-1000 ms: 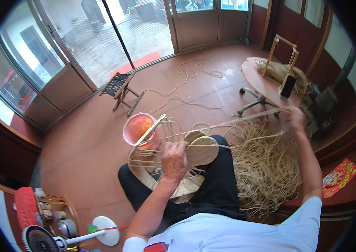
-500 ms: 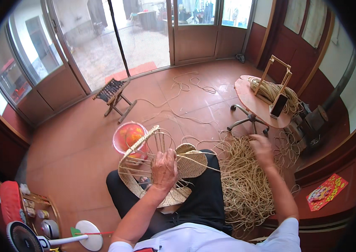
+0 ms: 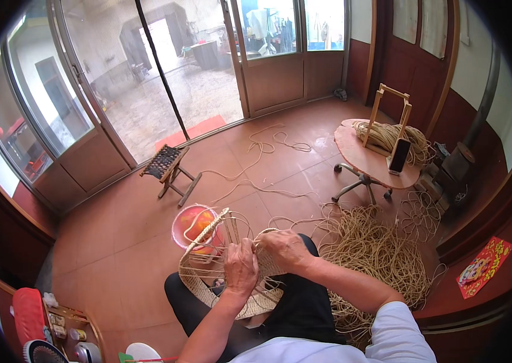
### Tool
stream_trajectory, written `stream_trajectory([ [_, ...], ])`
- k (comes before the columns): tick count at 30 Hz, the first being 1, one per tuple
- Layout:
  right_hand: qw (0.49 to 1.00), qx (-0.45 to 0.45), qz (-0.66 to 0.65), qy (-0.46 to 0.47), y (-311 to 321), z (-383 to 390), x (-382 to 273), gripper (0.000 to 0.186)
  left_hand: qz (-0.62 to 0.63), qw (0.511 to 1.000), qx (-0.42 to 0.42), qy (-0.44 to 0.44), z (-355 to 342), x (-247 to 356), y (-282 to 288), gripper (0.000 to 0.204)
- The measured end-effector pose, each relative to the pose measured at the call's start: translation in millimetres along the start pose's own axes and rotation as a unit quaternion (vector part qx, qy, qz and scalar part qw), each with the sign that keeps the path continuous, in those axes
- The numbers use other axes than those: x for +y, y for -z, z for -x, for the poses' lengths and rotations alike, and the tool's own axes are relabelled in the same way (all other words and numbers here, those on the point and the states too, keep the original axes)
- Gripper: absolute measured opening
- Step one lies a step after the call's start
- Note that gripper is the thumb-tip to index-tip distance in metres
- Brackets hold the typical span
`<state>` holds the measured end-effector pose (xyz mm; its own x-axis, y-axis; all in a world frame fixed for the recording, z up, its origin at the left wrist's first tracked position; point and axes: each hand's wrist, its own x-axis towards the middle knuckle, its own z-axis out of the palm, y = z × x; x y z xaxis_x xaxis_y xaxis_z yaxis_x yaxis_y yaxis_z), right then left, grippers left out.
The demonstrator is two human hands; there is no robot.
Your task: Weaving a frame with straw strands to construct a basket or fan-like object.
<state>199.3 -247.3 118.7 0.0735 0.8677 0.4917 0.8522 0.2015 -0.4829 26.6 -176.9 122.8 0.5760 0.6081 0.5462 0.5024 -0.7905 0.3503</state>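
A pale woven rope piece [image 3: 258,306] with a curved, braided rim rests across my lap, and loose cords run over its open middle. My left hand [image 3: 241,269] is closed round the cords at its centre. Right beside it, my right hand [image 3: 287,248] pinches a cord at the edge of the woven oval part. That oval part is mostly hidden behind my right hand. The fingertips of both hands nearly meet, and the exact strand between them is hard to make out.
A large heap of tan cord [image 3: 371,260] lies on the floor at my right. A pink bucket [image 3: 178,232] stands ahead of my lap. Farther off are a folding stool [image 3: 168,166] and a round wheeled table [image 3: 346,142] bearing coiled rope [image 3: 377,134] and a phone [image 3: 398,156].
My right hand has come in from over the cord heap to the woven piece, beside my left hand. The left hand keeps its hold. The whole view has tilted and shifted slightly.
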Motion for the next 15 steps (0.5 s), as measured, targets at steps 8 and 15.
stream_trajectory([
  [8, 0.815, 0.325, -0.277, -0.392, 154.5, 78.2, 195.7, 0.029, -0.066, 0.998, -0.014, -0.012, -5.4, -1.8, -0.6, 0.026],
  [15, 0.467, 0.634, -0.323, -0.524, 287.9, 358.1, 353.2, 0.042, -0.012, 0.999, -0.034, 0.010, -12.9, -2.0, -9.0, 0.034],
])
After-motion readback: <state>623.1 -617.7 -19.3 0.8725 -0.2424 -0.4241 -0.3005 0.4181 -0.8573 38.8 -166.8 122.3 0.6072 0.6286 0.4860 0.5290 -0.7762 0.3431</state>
